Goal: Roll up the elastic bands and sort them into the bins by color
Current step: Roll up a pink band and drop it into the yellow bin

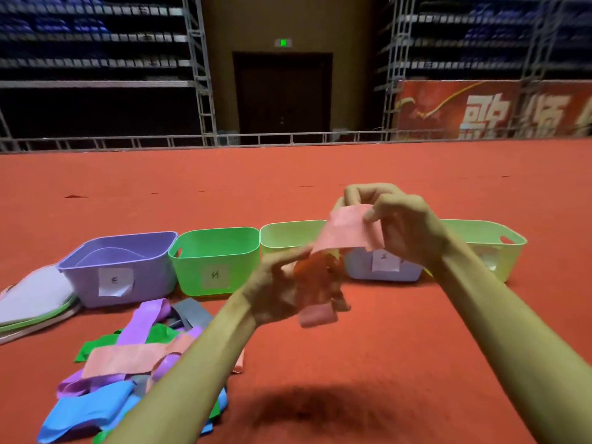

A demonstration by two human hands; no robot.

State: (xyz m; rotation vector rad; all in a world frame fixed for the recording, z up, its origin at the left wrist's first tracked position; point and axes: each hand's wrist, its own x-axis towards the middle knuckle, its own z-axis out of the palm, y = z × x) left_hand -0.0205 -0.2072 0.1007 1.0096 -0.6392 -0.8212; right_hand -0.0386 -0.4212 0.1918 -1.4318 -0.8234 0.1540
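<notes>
Pink band (347, 233) hangs in the air between the two hands, above the red floor (400, 363) and in front of the row of bins. The right hand (400, 225) holds its upper end, thumb and forefinger pinched shut on the top edge, so that end sits highest and farthest from the body. From that pinch the strip runs down and toward the person's left, its long axis slanting to the left hand (278, 283), which lies lower and nearer. The left fingers are closed loosely around the lower part; motion blur hides exactly how tightly. Below the left grip a short pink tail (317, 315) dangles, seemingly already curled, though the blur leaves this uncertain.

The coming move turns on that slant: the free length lies up and to the right of the left grip, so rolling would likely proceed from the lower end upward toward the right pinch, the right hand feeding strip as the left winds.

Beyond the hands stand a purple bin (121, 267), a green bin (217, 261), a pale yellow-green bin (288, 235), a second purple bin (384, 267) partly hidden behind the band, and another yellow-green bin (493, 248) past the right wrist. The unsorted pile of bands (134, 363) lies down and to the left of the left forearm, well apart from the held strip.
</notes>
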